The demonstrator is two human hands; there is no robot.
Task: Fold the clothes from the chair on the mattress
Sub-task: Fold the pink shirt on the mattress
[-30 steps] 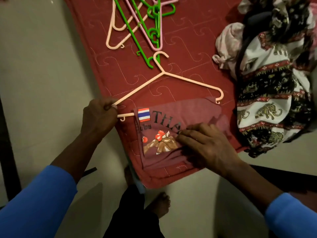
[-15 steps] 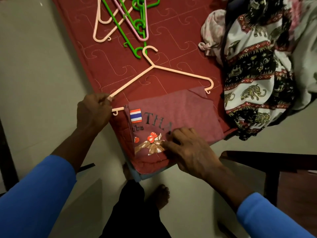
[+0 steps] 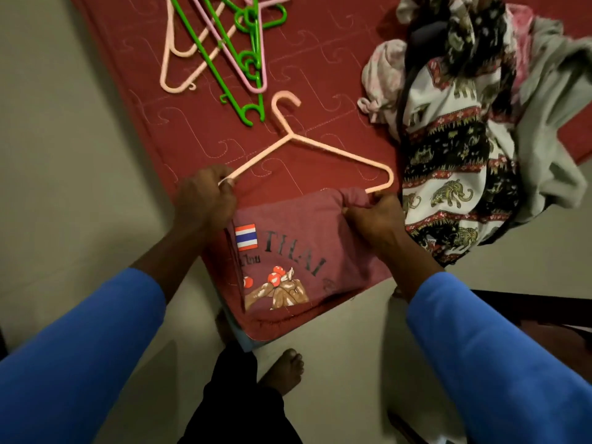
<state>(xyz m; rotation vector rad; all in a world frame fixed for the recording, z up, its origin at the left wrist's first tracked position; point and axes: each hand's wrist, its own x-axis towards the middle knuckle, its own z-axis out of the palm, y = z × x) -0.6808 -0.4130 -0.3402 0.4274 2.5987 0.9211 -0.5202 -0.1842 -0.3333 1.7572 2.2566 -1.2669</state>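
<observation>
A maroon T-shirt [image 3: 298, 238] with a flag and boxing print lies folded at the near corner of the dark red mattress [image 3: 320, 75]. A peach plastic hanger [image 3: 320, 149] lies across its top edge. My left hand [image 3: 205, 200] grips the hanger's left end. My right hand [image 3: 374, 216] pinches the shirt's upper right corner, just below the hanger's right end. A heap of unfolded clothes [image 3: 474, 129], with an elephant-print piece on top, sits on the mattress to the right.
Several loose hangers [image 3: 221, 49], green, pink and peach, lie at the mattress's far left. Pale floor [image 3: 64, 155] surrounds the mattress. My bare foot [image 3: 282, 370] stands below the near corner. Dark furniture [image 3: 531, 309] edges in at the right.
My right hand has left the shirt's print and moved up to pinch its upper right corner. My left hand keeps its grip on the hanger.
</observation>
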